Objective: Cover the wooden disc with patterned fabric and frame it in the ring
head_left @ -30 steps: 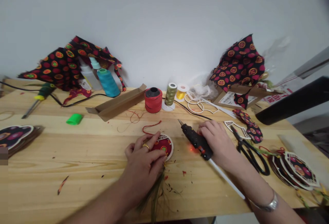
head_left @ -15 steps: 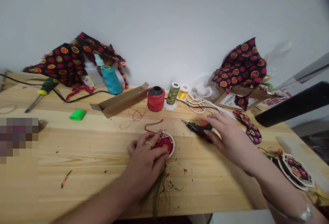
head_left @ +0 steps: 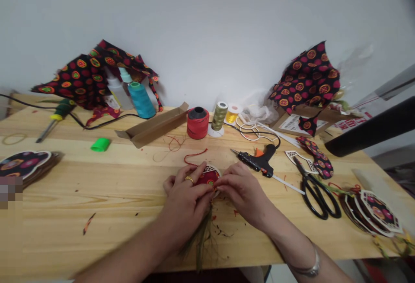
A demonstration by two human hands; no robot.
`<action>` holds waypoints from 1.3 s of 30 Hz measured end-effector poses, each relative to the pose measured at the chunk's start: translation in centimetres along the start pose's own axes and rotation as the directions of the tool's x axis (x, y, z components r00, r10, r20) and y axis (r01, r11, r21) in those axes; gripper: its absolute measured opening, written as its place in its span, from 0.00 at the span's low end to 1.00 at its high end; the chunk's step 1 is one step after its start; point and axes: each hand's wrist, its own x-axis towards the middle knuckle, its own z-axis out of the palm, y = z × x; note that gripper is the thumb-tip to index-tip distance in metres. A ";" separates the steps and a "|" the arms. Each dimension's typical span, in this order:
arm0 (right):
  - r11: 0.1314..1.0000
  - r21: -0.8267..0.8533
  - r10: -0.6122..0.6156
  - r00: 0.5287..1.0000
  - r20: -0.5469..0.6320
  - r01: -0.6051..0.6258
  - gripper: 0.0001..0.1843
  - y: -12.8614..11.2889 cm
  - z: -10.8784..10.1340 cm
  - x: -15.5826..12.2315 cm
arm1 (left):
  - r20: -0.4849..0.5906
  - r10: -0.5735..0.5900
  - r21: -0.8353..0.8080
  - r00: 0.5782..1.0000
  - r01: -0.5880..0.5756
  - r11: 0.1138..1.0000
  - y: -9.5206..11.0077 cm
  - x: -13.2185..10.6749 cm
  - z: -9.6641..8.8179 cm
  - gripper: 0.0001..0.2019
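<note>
My left hand [head_left: 186, 194], a gold ring on one finger, presses a round fabric ornament [head_left: 209, 177] against the table. The ornament has a pale openwork rim and dark red patterned cloth; a red cord [head_left: 194, 162] runs off its far side, and an olive tassel [head_left: 201, 239] hangs toward the table's front edge. At the ornament's right edge, my right hand [head_left: 241, 192] is closed, thumb and fingertips pinched on it; those fingertips hide the exact spot. A black hot glue gun [head_left: 256, 162] with a white glue stick lies beyond my right hand.
Black-handled scissors [head_left: 316, 192] and stacked ornaments [head_left: 378, 211] lie to the right. At the back stand red [head_left: 197, 123], olive [head_left: 219, 116] and teal [head_left: 142, 100] thread spools beside a long cardboard box [head_left: 152, 127]. A screwdriver [head_left: 55, 120] and another ornament [head_left: 26, 166] are at left.
My right hand has left the glue gun, which now lies on the table, and moved left to the ornament's edge. My left hand stays on the ornament. The scissors have come into view.
</note>
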 end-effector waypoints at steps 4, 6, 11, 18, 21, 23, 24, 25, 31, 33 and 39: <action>1.000 0.012 -0.020 1.000 0.006 0.020 0.07 0.2 0.0 -0.2 | 0.001 -0.004 0.001 1.000 0.004 1.000 0.0 0.0 -0.1 0.12; 0.999 0.028 -0.020 1.000 0.008 0.019 0.07 0.3 0.0 -0.2 | 0.004 -0.001 -0.001 1.000 0.001 1.000 0.0 0.0 -0.1 0.12; 0.998 0.058 -0.006 1.000 0.007 0.006 0.06 0.4 -0.2 0.0 | 0.006 -0.005 0.003 1.000 0.005 1.000 0.0 0.0 -0.1 0.12; 0.997 0.069 -0.020 1.000 -0.004 0.020 0.06 0.3 0.0 0.1 | 0.014 -0.010 -0.003 1.000 0.010 1.000 0.0 0.0 -0.1 0.12; 0.997 0.080 -0.018 1.000 -0.001 0.018 0.06 0.2 0.2 0.1 | 0.015 -0.009 0.010 1.000 0.009 1.000 -0.1 0.0 0.0 0.13; 0.996 0.085 -0.012 1.000 -0.001 0.012 0.06 0.2 0.3 0.1 | 0.018 -0.008 0.018 1.000 0.008 1.000 -0.2 0.0 0.1 0.13; 0.996 0.085 -0.008 1.000 -0.002 0.008 0.05 0.3 0.3 0.1 | 0.021 -0.009 0.017 1.000 0.009 1.000 -0.2 0.0 0.1 0.13; 0.997 0.082 -0.002 1.000 0.000 0.002 0.05 0.3 0.4 0.1 | 0.024 -0.011 0.015 1.000 0.011 1.000 -0.2 0.0 0.0 0.13; 0.999 0.016 -0.028 0.999 0.036 0.027 0.05 -0.1 0.3 0.1 | 0.036 -0.019 -0.003 0.999 0.019 1.000 0.0 0.0 -0.1 0.12; 0.998 -0.050 -0.037 0.997 0.064 0.040 0.06 -0.4 0.3 0.1 | 0.042 -0.016 -0.011 0.999 0.016 1.000 0.0 0.0 -0.2 0.12; 0.961 -0.269 -0.041 0.994 0.096 0.066 0.10 -0.8 0.7 0.0 | 0.028 -0.017 -0.020 0.999 0.018 1.000 0.0 0.1 -0.2 0.12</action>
